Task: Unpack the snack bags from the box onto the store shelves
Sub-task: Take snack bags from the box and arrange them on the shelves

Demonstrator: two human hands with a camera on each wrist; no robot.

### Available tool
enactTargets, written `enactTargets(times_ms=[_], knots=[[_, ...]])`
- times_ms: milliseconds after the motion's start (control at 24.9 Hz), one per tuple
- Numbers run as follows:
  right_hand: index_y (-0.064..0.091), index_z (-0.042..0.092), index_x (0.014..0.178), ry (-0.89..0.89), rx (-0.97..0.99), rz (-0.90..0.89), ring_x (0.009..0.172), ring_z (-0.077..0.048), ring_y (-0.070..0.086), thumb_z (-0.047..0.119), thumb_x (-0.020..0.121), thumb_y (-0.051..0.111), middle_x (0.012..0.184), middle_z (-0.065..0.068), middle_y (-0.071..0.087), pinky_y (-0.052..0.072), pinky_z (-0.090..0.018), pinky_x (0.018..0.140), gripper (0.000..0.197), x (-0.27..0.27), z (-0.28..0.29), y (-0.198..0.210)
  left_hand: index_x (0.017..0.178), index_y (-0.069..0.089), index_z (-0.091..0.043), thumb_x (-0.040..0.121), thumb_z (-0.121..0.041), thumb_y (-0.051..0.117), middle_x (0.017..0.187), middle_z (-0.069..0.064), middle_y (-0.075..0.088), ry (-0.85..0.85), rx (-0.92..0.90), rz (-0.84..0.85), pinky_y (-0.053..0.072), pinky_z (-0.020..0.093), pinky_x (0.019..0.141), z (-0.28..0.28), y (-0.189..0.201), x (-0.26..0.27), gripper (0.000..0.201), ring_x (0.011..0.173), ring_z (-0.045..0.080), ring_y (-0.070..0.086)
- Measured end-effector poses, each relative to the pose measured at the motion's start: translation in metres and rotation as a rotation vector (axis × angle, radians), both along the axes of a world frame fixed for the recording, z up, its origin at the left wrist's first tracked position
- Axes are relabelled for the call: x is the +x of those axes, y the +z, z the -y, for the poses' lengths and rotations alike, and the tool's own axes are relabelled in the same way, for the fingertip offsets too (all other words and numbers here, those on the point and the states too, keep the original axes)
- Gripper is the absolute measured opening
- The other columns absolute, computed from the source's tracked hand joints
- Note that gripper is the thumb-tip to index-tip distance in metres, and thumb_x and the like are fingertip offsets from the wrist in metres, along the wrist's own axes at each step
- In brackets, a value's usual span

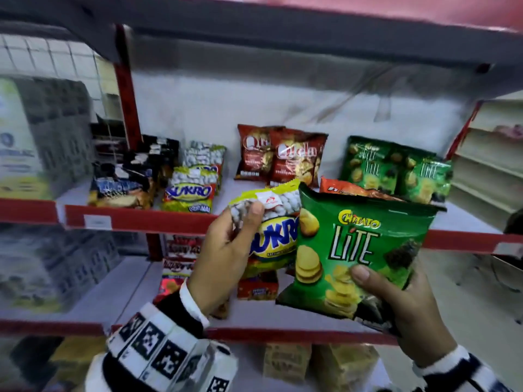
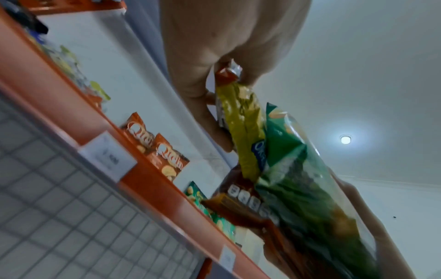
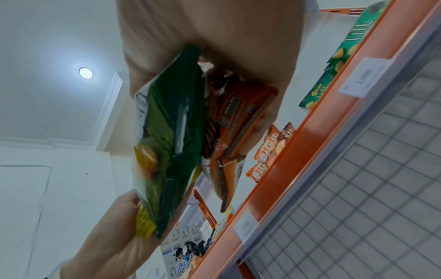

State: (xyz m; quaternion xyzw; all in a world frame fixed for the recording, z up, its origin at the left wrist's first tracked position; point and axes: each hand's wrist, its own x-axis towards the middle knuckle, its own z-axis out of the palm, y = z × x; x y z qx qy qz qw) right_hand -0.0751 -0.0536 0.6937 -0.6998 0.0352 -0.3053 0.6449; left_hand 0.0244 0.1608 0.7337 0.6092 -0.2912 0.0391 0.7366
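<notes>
My left hand pinches the top corner of a yellow Sukro bag in front of the red-edged shelf. My right hand grips a green Chitato Lite bag by its lower part, thumb on the front. Behind it an orange-brown bag sits in the same grip. In the left wrist view the Sukro bag overlaps the Lite bag. In the right wrist view the orange-brown bag lies against the Lite bag. The box is out of sight.
On the shelf stand Sukro bags, dark bags, red Qtela bags and green Lite bags. The shelf below carries red packs. Cartons sit lower down. Boxed goods fill the left bay.
</notes>
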Motion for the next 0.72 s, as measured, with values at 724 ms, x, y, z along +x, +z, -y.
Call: enactTargets(times_ms=[724], knots=[[0.061, 0.043, 0.096, 0.119, 0.072, 0.002, 0.086, -0.027, 0.072, 0.052, 0.030, 0.089, 0.099, -0.003, 0.074, 0.059, -0.033, 0.066, 0.073, 0.025, -0.035, 0.026, 0.133, 0.041, -0.014, 0.093, -0.021, 0.058, 0.092, 0.015, 0.063, 0.608, 0.649, 0.245, 0.043, 0.034, 0.070, -0.092, 0.015, 0.171, 0.044, 0.088, 0.034, 0.062]])
